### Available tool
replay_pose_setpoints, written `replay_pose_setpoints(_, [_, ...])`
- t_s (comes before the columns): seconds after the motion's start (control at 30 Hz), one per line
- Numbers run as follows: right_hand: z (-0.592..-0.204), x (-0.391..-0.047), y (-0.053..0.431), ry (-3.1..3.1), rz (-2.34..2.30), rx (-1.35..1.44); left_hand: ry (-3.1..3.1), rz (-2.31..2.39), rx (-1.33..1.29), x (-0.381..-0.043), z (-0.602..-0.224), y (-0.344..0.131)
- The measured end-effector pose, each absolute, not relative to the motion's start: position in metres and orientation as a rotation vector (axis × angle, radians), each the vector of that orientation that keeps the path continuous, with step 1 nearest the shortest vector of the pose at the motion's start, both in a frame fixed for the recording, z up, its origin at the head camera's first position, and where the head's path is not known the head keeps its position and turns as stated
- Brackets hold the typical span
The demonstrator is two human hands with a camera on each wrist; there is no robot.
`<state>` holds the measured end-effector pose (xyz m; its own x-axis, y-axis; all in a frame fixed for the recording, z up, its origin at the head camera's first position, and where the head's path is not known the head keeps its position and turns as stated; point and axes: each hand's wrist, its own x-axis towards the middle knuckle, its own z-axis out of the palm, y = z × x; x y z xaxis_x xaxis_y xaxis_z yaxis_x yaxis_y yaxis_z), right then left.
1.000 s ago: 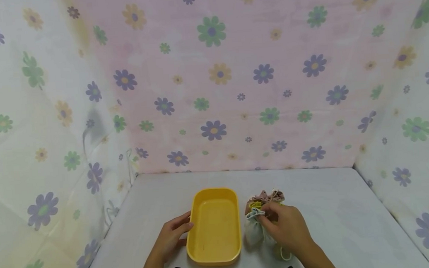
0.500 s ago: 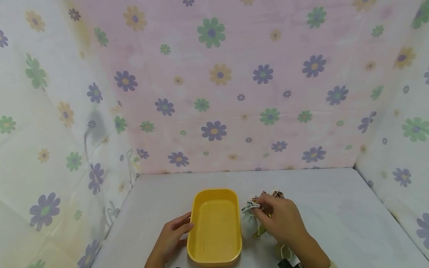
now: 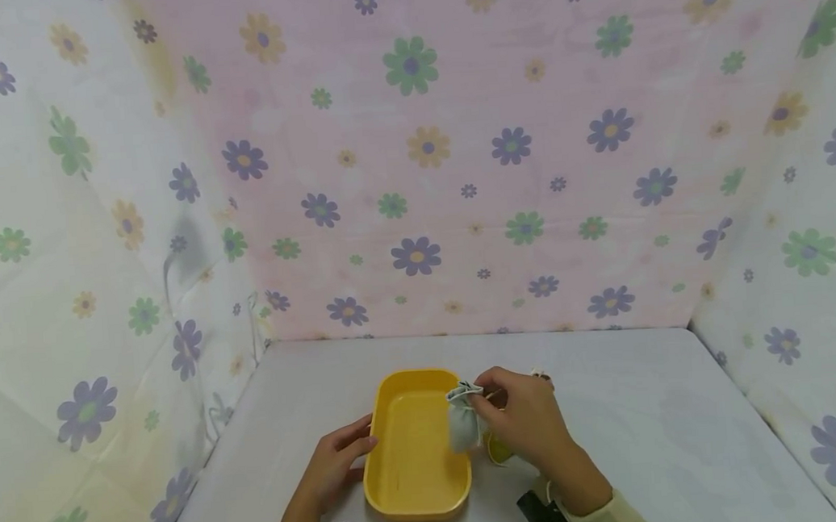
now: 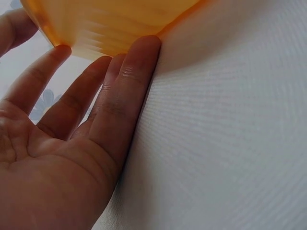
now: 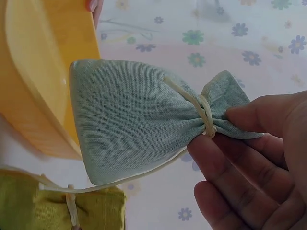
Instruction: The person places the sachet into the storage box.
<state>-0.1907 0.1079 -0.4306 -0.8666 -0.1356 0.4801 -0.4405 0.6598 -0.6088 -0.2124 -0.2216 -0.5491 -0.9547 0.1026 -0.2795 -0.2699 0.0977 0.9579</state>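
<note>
A pale blue-green drawstring pouch (image 5: 129, 112) hangs from my right hand (image 3: 527, 415), which pinches its gathered neck between thumb and fingers. In the head view the pouch overlaps the right rim of a yellow tray (image 3: 421, 510). My left hand (image 3: 333, 461) is at the tray's left side. Its fingers are spread and fairly straight, with fingertips (image 4: 144, 48) against the outer wall in the left wrist view. Below the held pouch lies an olive-yellow pouch (image 5: 96, 208), partly out of frame in the right wrist view.
Behind the right hand, a brownish pouch top (image 3: 544, 377) shows, mostly hidden. A white-covered table (image 3: 641, 431) bears everything. Flower-printed cloth (image 3: 412, 172) stands at the back and on both sides.
My right hand has lifted the pale pouch away from the other pouches and carried it left, to the tray's right rim. The left hand and the tray stay in place.
</note>
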Motion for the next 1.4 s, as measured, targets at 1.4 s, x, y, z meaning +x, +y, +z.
replay_pose_setpoints(1.4, [-0.447,-0.237,0.025,-2.599,1.234,0.357,2.128,1.924,-0.159,-0.214,-0.554,-0.224])
